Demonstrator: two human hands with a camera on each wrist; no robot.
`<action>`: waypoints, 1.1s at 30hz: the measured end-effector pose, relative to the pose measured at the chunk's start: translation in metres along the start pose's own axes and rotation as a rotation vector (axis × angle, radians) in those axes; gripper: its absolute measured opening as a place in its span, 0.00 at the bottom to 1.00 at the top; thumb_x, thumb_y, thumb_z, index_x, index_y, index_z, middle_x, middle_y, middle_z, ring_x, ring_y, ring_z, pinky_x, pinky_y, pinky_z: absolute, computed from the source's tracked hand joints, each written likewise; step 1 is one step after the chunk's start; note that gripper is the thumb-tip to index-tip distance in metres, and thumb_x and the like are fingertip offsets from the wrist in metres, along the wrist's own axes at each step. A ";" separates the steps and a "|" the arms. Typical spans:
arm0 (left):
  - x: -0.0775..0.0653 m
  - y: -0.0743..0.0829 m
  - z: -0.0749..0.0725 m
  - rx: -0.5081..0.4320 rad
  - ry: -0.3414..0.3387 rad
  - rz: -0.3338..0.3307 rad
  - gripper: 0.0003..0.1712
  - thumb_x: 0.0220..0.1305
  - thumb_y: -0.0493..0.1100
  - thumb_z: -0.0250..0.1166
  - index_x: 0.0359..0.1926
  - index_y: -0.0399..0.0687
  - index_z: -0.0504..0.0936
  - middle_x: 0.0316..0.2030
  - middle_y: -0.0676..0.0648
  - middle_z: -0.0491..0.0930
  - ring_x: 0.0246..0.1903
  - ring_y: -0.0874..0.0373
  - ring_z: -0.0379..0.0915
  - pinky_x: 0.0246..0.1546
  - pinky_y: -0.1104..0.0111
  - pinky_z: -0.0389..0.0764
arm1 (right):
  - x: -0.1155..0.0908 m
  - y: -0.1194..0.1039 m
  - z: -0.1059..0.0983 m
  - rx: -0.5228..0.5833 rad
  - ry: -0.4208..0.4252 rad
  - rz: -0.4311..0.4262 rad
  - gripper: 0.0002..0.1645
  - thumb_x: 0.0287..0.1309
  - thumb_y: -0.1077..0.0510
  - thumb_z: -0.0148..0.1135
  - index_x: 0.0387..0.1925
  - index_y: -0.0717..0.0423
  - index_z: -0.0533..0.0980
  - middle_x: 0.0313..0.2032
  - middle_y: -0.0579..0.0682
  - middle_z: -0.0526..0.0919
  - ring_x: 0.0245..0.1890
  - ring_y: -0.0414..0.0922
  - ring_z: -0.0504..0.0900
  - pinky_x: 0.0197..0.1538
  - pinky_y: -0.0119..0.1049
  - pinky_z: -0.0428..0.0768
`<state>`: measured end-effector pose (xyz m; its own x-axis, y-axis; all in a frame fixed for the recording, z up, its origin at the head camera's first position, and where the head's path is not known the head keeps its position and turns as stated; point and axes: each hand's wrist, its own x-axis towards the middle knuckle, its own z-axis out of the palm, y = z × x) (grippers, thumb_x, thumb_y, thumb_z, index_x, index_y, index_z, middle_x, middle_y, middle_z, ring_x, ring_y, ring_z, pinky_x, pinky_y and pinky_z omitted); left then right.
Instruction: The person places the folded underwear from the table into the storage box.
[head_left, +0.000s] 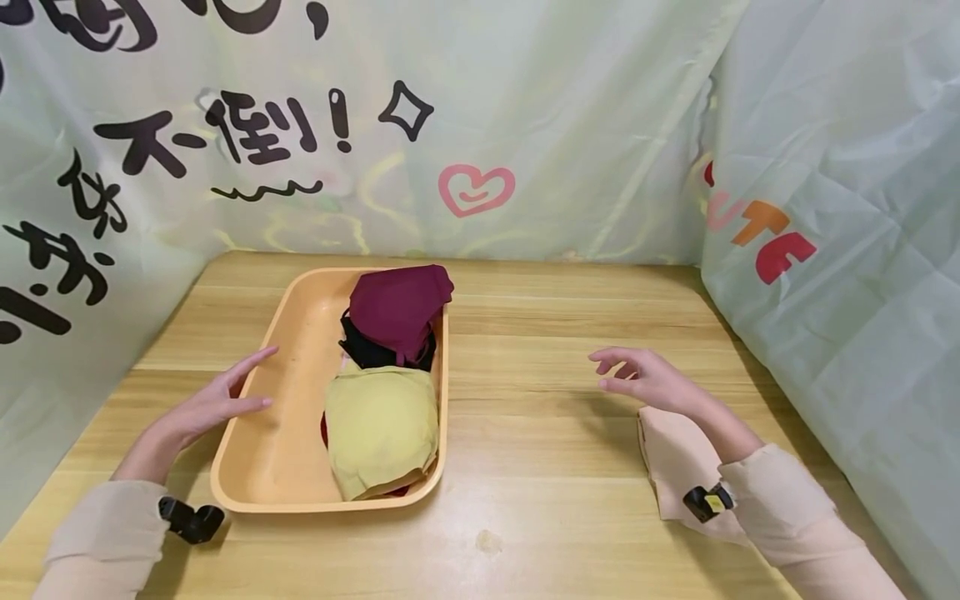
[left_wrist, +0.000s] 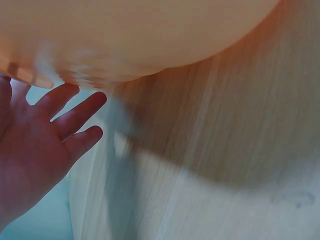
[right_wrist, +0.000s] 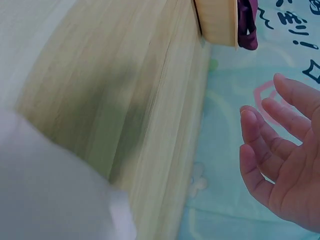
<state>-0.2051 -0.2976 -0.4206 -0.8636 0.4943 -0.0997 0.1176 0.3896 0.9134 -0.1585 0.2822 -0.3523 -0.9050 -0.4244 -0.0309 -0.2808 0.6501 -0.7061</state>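
A peach plastic tray (head_left: 288, 442) stands at the left of the table, tilted nowhere in view. My left hand (head_left: 213, 404) is at its left rim, thumb and forefinger reaching over the edge; the other fingers (left_wrist: 82, 115) stretch straight beside the outer wall. Along the tray's right side lie a folded maroon bra (head_left: 393, 308), a black strappy garment (head_left: 375, 352) and a folded yellow bra (head_left: 382, 425). Off to the right, my right hand (head_left: 648, 379) hovers with loosely bent fingers and nothing in them. Below its wrist a folded beige garment (head_left: 675, 454) lies on the table, partly hidden by the forearm.
The wooden table (head_left: 525, 417) meets a printed pale curtain (head_left: 585, 150) at the back and on both sides. Something red peeks out under the yellow bra. Each wrist wears a small black camera (head_left: 191, 521).
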 end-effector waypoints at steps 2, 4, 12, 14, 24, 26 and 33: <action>0.000 0.000 0.000 -0.003 0.001 -0.001 0.43 0.61 0.35 0.57 0.71 0.47 0.43 0.68 0.32 0.30 0.64 0.34 0.17 0.54 0.34 0.31 | -0.002 0.004 -0.001 -0.007 0.011 0.013 0.21 0.56 0.64 0.58 0.52 0.69 0.70 0.38 0.61 0.78 0.32 0.48 0.78 0.33 0.33 0.75; 0.001 -0.001 -0.001 -0.004 -0.001 -0.001 0.43 0.61 0.35 0.57 0.71 0.48 0.43 0.69 0.33 0.30 0.64 0.35 0.17 0.54 0.34 0.31 | -0.005 0.008 -0.003 -0.015 0.025 0.022 0.21 0.57 0.64 0.58 0.52 0.69 0.71 0.38 0.61 0.78 0.32 0.48 0.78 0.34 0.33 0.75; 0.001 0.000 0.000 -0.006 -0.007 -0.006 0.43 0.61 0.35 0.57 0.71 0.48 0.43 0.69 0.33 0.30 0.64 0.37 0.17 0.55 0.35 0.31 | -0.019 0.018 -0.009 -0.021 0.058 0.049 0.22 0.58 0.63 0.57 0.52 0.70 0.70 0.38 0.63 0.78 0.33 0.45 0.77 0.35 0.32 0.75; 0.000 0.001 0.000 -0.008 -0.007 -0.006 0.43 0.61 0.35 0.57 0.71 0.48 0.43 0.69 0.33 0.30 0.64 0.37 0.17 0.54 0.35 0.31 | -0.022 0.020 -0.010 -0.025 0.063 0.061 0.22 0.58 0.63 0.57 0.52 0.71 0.70 0.39 0.63 0.78 0.33 0.46 0.77 0.35 0.32 0.75; -0.001 0.001 0.001 -0.016 -0.007 -0.004 0.43 0.61 0.35 0.56 0.71 0.46 0.42 0.69 0.34 0.29 0.64 0.38 0.17 0.54 0.35 0.30 | -0.031 0.028 -0.015 -0.055 0.084 0.095 0.22 0.59 0.62 0.56 0.52 0.72 0.69 0.38 0.59 0.78 0.34 0.46 0.77 0.36 0.31 0.75; -0.001 0.001 0.001 -0.015 -0.007 -0.003 0.43 0.61 0.35 0.56 0.71 0.45 0.42 0.69 0.33 0.29 0.64 0.38 0.16 0.54 0.35 0.30 | -0.034 0.029 -0.016 -0.054 0.088 0.103 0.22 0.59 0.62 0.55 0.53 0.73 0.69 0.38 0.59 0.78 0.34 0.46 0.77 0.35 0.31 0.74; 0.000 0.002 0.000 -0.003 -0.003 0.004 0.43 0.61 0.35 0.56 0.71 0.44 0.43 0.69 0.33 0.30 0.65 0.39 0.17 0.54 0.35 0.30 | -0.041 0.036 -0.020 -0.074 0.112 0.100 0.22 0.59 0.63 0.55 0.52 0.74 0.69 0.37 0.58 0.79 0.33 0.38 0.76 0.36 0.30 0.74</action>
<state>-0.2048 -0.2969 -0.4188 -0.8616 0.4982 -0.0970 0.1198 0.3852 0.9150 -0.1376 0.3356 -0.3623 -0.9584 -0.2851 -0.0162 -0.2067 0.7318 -0.6494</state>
